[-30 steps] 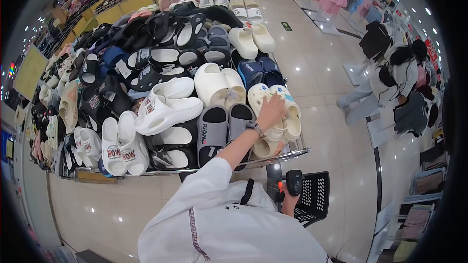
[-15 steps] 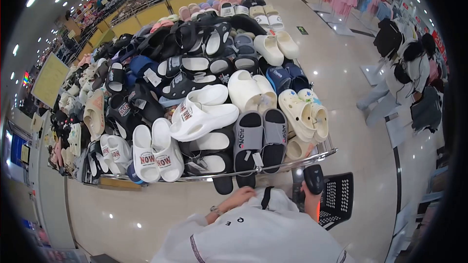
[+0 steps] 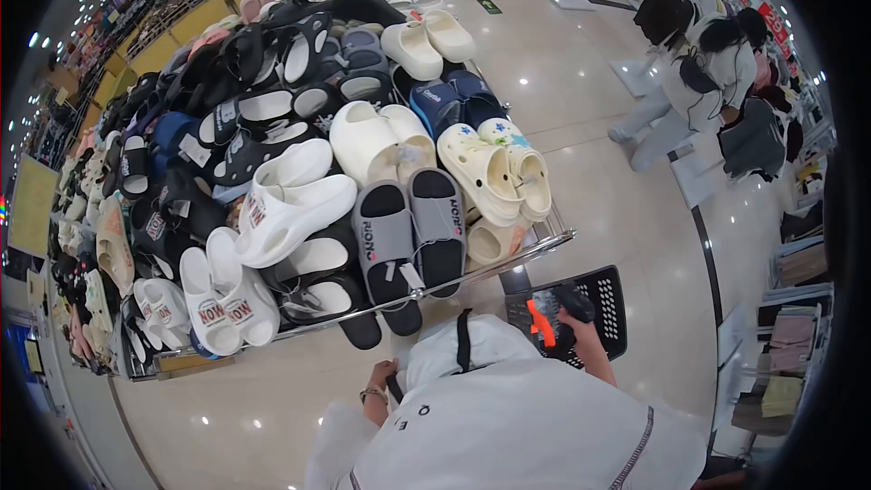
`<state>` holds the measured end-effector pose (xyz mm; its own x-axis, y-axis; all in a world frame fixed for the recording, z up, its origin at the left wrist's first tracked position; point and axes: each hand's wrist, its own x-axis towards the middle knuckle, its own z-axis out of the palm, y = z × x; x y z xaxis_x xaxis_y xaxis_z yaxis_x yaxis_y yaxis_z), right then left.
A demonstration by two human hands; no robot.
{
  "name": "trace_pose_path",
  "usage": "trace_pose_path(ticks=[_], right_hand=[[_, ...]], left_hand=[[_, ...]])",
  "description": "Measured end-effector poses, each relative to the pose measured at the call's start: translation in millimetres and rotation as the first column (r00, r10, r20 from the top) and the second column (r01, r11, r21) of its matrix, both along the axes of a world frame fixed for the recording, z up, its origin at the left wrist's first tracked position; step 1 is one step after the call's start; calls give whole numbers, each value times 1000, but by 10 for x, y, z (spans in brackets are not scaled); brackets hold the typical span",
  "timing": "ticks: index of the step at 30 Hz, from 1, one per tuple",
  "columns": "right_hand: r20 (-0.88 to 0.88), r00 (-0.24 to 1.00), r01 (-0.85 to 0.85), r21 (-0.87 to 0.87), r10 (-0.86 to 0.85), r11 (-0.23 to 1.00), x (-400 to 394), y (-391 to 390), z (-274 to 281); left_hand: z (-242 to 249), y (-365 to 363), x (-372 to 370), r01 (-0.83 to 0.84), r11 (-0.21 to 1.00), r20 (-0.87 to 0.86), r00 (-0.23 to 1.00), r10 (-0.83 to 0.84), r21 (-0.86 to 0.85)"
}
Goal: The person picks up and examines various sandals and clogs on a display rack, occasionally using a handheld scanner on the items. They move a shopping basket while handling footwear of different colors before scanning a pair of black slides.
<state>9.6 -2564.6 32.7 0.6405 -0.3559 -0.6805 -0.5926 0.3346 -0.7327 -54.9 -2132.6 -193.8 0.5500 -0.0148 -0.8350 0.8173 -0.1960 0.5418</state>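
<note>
At the lower middle, my left hand (image 3: pixel 382 377) is closed beside a white cloth bag (image 3: pixel 476 345) with a black strap; what its fingers hold is too small to make out. Farther right, my right hand (image 3: pixel 577 325) is wrapped round a black handheld device (image 3: pixel 575 301). Below and around that device is a black perforated basket (image 3: pixel 610 295), with an orange-red item (image 3: pixel 542 323) in it. Ahead of me, grey slippers (image 3: pixel 387 236) with black insoles, white slides (image 3: pixel 295 204) and cream clogs (image 3: pixel 481 168) lie on a rack heaped with footwear.
The rack's metal rail (image 3: pixel 508 263) runs along its near edge. A person (image 3: pixel 703 73) in light clothes stands at the right by dark garments (image 3: pixel 755 138). Folded clothes (image 3: pixel 791 340) lie on shelves at the far right. Tiled floor (image 3: pixel 599 191) lies between.
The view has turned right, so the rack sits farther left. My left hand has moved from the front of my body to the bag's left side. The device in my right hand has tilted over the basket.
</note>
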Motion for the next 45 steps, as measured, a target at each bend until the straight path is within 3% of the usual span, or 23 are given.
trace_pose_path(ticks=[2, 5, 6, 7, 9, 10, 13, 16, 19, 21, 23, 25, 27, 28, 29, 30, 31, 33, 36, 38, 42, 44, 45], right_hand=[[-56, 989, -127, 136, 135, 983, 16, -140, -249], [-32, 982, -178, 167, 186, 970, 204, 27, -298], [15, 977, -211, 129, 210, 969, 288, 56, -294], [11, 979, -201, 137, 201, 970, 341, 40, -353], [99, 947, -312, 58, 305, 948, 361, 38, -523], [113, 964, -240, -25, 242, 970, 364, 123, -476], [89, 978, -189, 11, 187, 982, 336, 174, -437], [63, 985, -164, 0, 163, 986, 310, 123, -462], [46, 992, -117, -26, 118, 993, 263, 68, -525], [53, 995, -80, -47, 82, 996, 256, 79, -501], [76, 995, -51, -104, 59, 993, 302, 134, -294], [160, 986, -35, -53, 43, 998, 332, 170, -220], [243, 970, -18, -3, 19, 1000, 356, 232, -133], [285, 958, -29, 20, 22, 999, 375, 267, -76], [328, 944, -39, 41, 24, 998, 395, 314, 2], [357, 934, -41, 37, 25, 998, 415, 376, 144], [360, 933, -30, 36, 15, 999, 428, 447, 229], [420, 903, -83, -49, 96, 995, 431, 577, 375], [430, 848, -227, -233, 309, 946, 377, 744, 484], [467, 814, -314, -146, 345, 938, 332, 809, 482], [521, 734, -276, -358, 436, 892, 138, 761, 559], [334, 929, -8, -407, 157, 913, -202, 605, 69], [32, 983, -116, -652, 180, 749, -377, 512, -119]], left_hand=[[-249, 37, -41, -112, 947, 15, 992, 123, -299], [226, -132, 114, 102, 961, 249, 968, -36, -258], [296, -200, 147, 27, 971, 122, 993, 3, -240], [396, -291, 86, 16, 979, 310, 950, 49, -203], [251, -323, 258, 518, 835, -142, 855, -499, 183], [230, -319, 302, 525, 831, -162, 850, -501, 183], [76, -287, 413, 603, 784, -73, 797, -599, 145], [-84, -205, 416, 630, 762, 218, 730, -648, 152], [284, -222, 575, 719, 694, 118, 685, -719, 50], [945, -298, 614, 606, 780, -40, 785, -618, -154], [1252, -307, 588, 476, 821, 33, 870, -492, -316], [1185, -300, 609, 558, 816, 101, 830, -548, -150], [1094, -407, 706, 707, 627, 62, 646, -761, 328], [943, -338, 752, 538, 843, 351, 790, -504, 1], [763, -350, 781, 611, 726, 410, 603, -685, 315], [1538, -896, 1176, 639, 713, 251, 668, -700, 288], [1804, -1166, 1357, 561, 802, 369, 715, -594, 204], [2199, -1654, 1568, 549, 833, 704, 565, -431, 69], [2481, -2072, 1640, 724, 686, 819, 348, -456, 75], [2349, -2143, 1573, 832, 459, 537, 552, -638, -311], [2343, -2020, 1354, 656, 550, 528, 750, -398, -517], [2284, -1924, 1265, 550, 518, 486, 832, -269, -655], [2269, -1880, 1278, 429, 475, 415, 899, -140, -768]])
